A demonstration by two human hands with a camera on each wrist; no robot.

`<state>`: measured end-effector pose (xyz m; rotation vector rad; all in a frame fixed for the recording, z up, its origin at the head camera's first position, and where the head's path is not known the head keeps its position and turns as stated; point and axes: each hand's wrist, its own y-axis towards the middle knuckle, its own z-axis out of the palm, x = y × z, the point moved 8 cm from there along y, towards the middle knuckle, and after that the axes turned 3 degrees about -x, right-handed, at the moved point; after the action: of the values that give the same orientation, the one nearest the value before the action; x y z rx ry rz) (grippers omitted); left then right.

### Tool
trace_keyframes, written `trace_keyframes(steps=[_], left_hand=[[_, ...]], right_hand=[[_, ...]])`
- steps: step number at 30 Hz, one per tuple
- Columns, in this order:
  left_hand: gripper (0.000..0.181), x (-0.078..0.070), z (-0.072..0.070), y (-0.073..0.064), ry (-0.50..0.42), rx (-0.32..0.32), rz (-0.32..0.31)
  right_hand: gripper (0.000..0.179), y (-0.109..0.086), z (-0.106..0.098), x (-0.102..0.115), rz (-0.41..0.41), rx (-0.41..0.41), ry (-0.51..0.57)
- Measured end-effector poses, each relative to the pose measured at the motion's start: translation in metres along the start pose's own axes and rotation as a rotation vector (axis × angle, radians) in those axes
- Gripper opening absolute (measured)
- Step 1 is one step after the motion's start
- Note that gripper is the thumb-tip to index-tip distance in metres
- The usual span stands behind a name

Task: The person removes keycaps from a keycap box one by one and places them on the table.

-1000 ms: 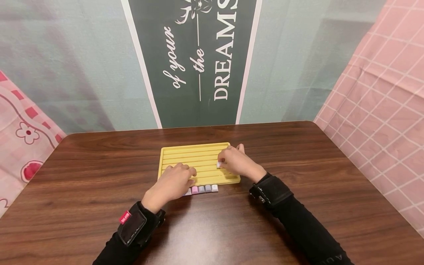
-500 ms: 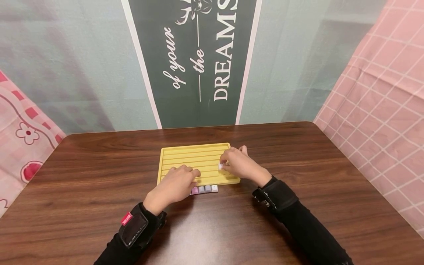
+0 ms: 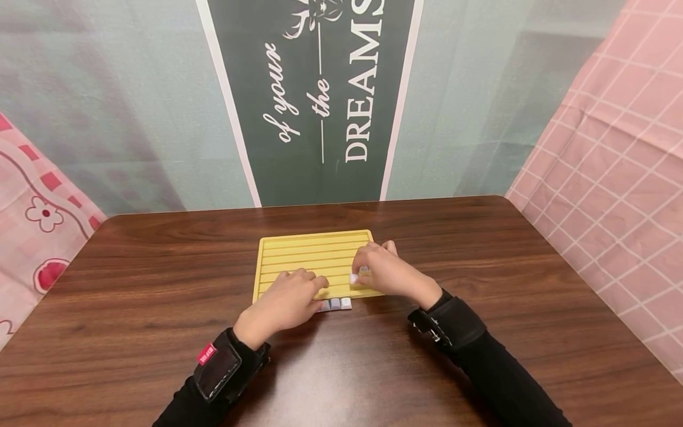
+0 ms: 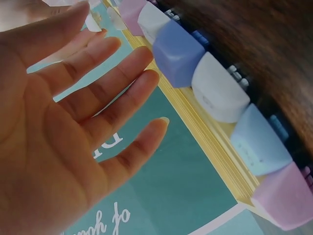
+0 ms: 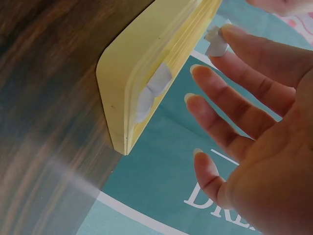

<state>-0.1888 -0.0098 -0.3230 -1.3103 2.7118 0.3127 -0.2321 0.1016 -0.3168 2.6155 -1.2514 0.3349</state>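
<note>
A ridged yellow tray (image 3: 299, 252) lies on the table. My right hand (image 3: 386, 270) is over its right side, pinching a whitish keycap (image 5: 216, 44) between thumb and index finger. Two pale keycaps (image 5: 159, 81) sit inside the tray near its corner in the right wrist view. Along the tray's near edge runs a row of keycaps in pink, white, blue and grey, among them a blue keycap (image 4: 178, 54) and a white keycap (image 3: 345, 303). My left hand (image 3: 285, 299) hovers above the tray's front left part with loose, spread fingers, hiding part of that row.
The brown wooden table (image 3: 341, 367) extends around the tray. Behind it hangs a grey-green cloth with a dark lettered banner (image 3: 320, 178). Pink patterned cloths hang at the left and at the right (image 3: 613, 178).
My right hand has brought the pinched keycap closer to the tray's near edge. My left hand has slid slightly right and now covers more of the keycap row.
</note>
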Motion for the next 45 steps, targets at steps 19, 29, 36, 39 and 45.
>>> trace_keyframes(steps=[19, 29, 36, 39, 45], left_hand=[[0.025, -0.006, 0.005, 0.000, 0.006, 0.012, 0.016], [0.022, -0.007, 0.007, 0.002, 0.005, 0.014, 0.019], [0.020, -0.009, 0.008, 0.002, 0.009, 0.013, 0.024], [0.019, -0.009, 0.008, 0.002, 0.009, 0.017, 0.020], [0.018, -0.009, 0.009, 0.003, 0.005, 0.019, 0.022]], right_hand=[[0.013, -0.011, 0.008, 0.014, -0.094, 0.065, -0.009], [0.015, -0.013, 0.015, 0.015, -0.106, 0.089, -0.013], [0.015, -0.016, 0.019, 0.016, -0.112, 0.104, -0.035], [0.016, -0.018, 0.020, 0.017, -0.113, 0.109, -0.044], [0.018, -0.019, 0.021, 0.018, -0.106, 0.106, -0.056]])
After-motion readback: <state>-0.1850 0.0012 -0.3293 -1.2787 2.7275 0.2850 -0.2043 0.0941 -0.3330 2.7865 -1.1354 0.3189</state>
